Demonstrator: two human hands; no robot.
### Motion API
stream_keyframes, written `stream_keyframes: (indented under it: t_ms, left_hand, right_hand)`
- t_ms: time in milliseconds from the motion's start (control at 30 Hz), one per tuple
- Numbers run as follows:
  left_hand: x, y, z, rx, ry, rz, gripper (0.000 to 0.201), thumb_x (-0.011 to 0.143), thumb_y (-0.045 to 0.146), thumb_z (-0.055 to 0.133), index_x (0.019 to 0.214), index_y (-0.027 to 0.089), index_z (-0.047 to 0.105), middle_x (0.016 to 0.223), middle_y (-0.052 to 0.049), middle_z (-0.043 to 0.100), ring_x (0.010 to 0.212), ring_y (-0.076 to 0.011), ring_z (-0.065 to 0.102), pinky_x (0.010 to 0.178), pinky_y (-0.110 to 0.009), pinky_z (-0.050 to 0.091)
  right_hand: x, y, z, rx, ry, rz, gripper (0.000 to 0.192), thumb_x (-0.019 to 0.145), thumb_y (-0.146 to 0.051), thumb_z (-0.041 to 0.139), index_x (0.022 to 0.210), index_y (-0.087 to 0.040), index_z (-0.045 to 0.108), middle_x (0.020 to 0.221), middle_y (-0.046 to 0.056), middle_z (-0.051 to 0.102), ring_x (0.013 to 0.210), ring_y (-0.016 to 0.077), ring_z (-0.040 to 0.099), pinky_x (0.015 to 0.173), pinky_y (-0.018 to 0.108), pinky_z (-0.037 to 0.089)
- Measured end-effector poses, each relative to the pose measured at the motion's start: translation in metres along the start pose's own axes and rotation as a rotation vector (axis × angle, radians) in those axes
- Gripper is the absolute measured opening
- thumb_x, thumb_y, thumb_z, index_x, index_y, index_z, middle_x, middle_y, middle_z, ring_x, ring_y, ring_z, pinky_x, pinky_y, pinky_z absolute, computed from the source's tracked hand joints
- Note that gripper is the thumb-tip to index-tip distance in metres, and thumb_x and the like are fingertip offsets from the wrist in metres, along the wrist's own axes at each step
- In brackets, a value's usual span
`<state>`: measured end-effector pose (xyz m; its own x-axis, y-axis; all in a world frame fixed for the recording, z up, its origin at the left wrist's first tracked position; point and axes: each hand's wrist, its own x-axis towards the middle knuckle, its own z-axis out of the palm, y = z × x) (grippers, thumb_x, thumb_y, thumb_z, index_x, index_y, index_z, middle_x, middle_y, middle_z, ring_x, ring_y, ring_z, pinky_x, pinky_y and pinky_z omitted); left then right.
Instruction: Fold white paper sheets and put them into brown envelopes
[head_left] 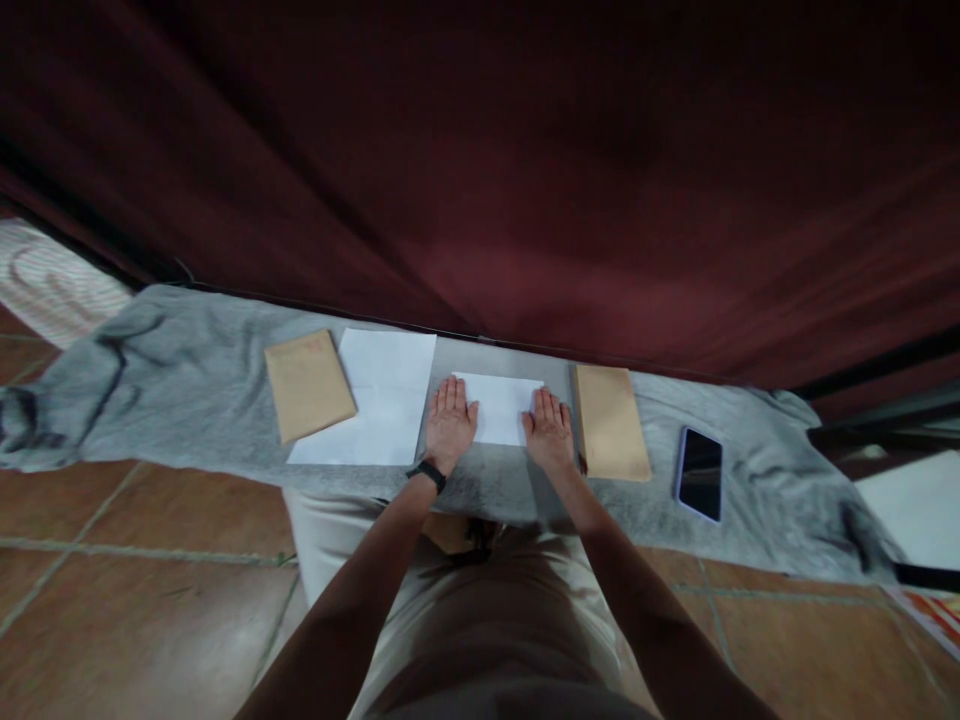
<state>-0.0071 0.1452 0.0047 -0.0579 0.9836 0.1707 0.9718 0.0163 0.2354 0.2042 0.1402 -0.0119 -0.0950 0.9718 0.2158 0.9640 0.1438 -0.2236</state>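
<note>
Both hands lie flat, palms down with fingers together, gripping nothing: the left hand point(450, 420) presses the left edge and the right hand point(548, 428) the right edge of a small folded white sheet point(499, 407) on a grey cloth point(187, 390). A black wristband point(427, 474) circles the left wrist. Left of the hands lie a larger white sheet point(382, 395) and a brown envelope point(308, 384); right, another brown envelope point(611, 420) and a dark smartphone point(700, 473).

Both arms outstretched, left hand point(450, 420) and right hand point(549, 428) flat, palms down, fingers together.
</note>
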Motion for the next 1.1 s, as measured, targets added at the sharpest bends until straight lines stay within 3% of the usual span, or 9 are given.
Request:
stream_keyframes:
  t_ms: [167, 300, 433, 567, 767, 1100]
  left_hand:
    - [-0.003, -0.001, 0.0, 0.011, 0.029, -0.028, 0.066, 0.106, 0.038, 0.029, 0.16, 0.001, 0.033, 0.167, -0.02, 0.031, 0.157, -0.0304, 0.03, 0.129, -0.049, 0.022]
    - [-0.002, -0.001, 0.001, 0.009, 0.039, -0.019, 0.065, 0.106, 0.038, 0.03, 0.161, 0.003, 0.033, 0.167, -0.02, 0.032, 0.157, -0.0308, 0.03, 0.129, -0.05, 0.023]
    - [-0.002, -0.003, 0.002, 0.019, 0.033, -0.015, 0.065, 0.106, 0.038, 0.03, 0.161, 0.003, 0.033, 0.166, -0.02, 0.035, 0.157, -0.0306, 0.03, 0.129, -0.051, 0.024]
    - [-0.001, -0.003, 0.002, 0.024, 0.023, -0.022, 0.065, 0.106, 0.038, 0.03, 0.161, 0.004, 0.033, 0.166, -0.02, 0.034, 0.157, -0.03, 0.031, 0.129, -0.05, 0.024]
    - [-0.002, -0.001, -0.001, 0.033, -0.005, -0.032, 0.066, 0.106, 0.039, 0.029, 0.161, 0.002, 0.032, 0.168, -0.02, 0.03, 0.158, -0.0297, 0.028, 0.13, -0.048, 0.019]
    - [-0.003, 0.0, -0.002, 0.039, 0.03, -0.033, 0.066, 0.106, 0.04, 0.029, 0.16, 0.002, 0.034, 0.167, -0.02, 0.032, 0.157, -0.0302, 0.03, 0.129, -0.049, 0.021]
  right_hand:
    - [0.002, -0.003, -0.005, 0.021, -0.01, 0.021, 0.061, 0.107, -0.035, 0.034, 0.159, -0.005, 0.037, 0.166, 0.018, 0.037, 0.152, 0.0325, 0.036, 0.126, 0.053, 0.023]
    - [0.013, -0.022, -0.01, 0.056, -0.029, 0.042, 0.059, 0.107, -0.032, 0.036, 0.159, -0.006, 0.039, 0.166, 0.018, 0.037, 0.154, 0.0313, 0.034, 0.127, 0.054, 0.022]
    - [0.025, -0.054, -0.006, 0.114, -0.118, -0.11, 0.054, 0.109, -0.035, 0.035, 0.158, -0.014, 0.044, 0.168, 0.01, 0.035, 0.155, 0.0255, 0.033, 0.128, 0.045, 0.022]
    - [0.025, -0.068, 0.004, 0.117, -0.14, -0.154, 0.054, 0.109, -0.036, 0.037, 0.157, -0.014, 0.044, 0.167, 0.011, 0.036, 0.155, 0.0254, 0.034, 0.129, 0.045, 0.021]
    - [0.018, -0.047, 0.007, 0.077, -0.092, -0.113, 0.056, 0.109, -0.04, 0.039, 0.159, -0.016, 0.041, 0.168, 0.011, 0.033, 0.155, 0.0275, 0.034, 0.128, 0.049, 0.019]
    - [0.003, -0.011, 0.001, 0.011, -0.021, -0.004, 0.061, 0.108, -0.039, 0.035, 0.161, -0.008, 0.037, 0.167, 0.016, 0.036, 0.153, 0.0292, 0.036, 0.126, 0.049, 0.023]
